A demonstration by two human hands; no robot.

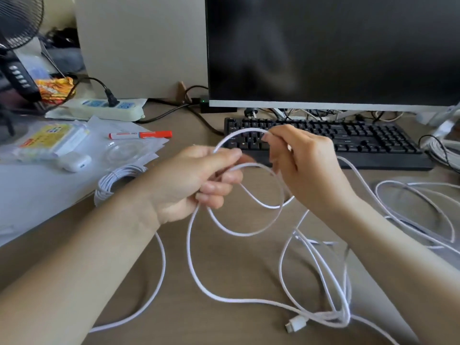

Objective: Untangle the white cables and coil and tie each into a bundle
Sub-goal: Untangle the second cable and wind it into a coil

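My left hand [199,180] pinches a white cable [249,234] where a couple of loops meet, held above the brown desk. My right hand [303,160] grips the same cable at the top of an arc that runs over to the left hand. From the loops the cable trails down across the desk to a white plug [296,323] near the front. More loose white cable [413,195] lies tangled on the right. A finished white coil [112,180] rests on the desk to the left of my left arm.
A black keyboard [348,138] and a dark monitor [333,51] stand behind the hands. On the left lie a red marker [140,134], plastic bags with papers [49,140], a white earbud case [74,161], a power strip [107,108] and a fan [17,21].
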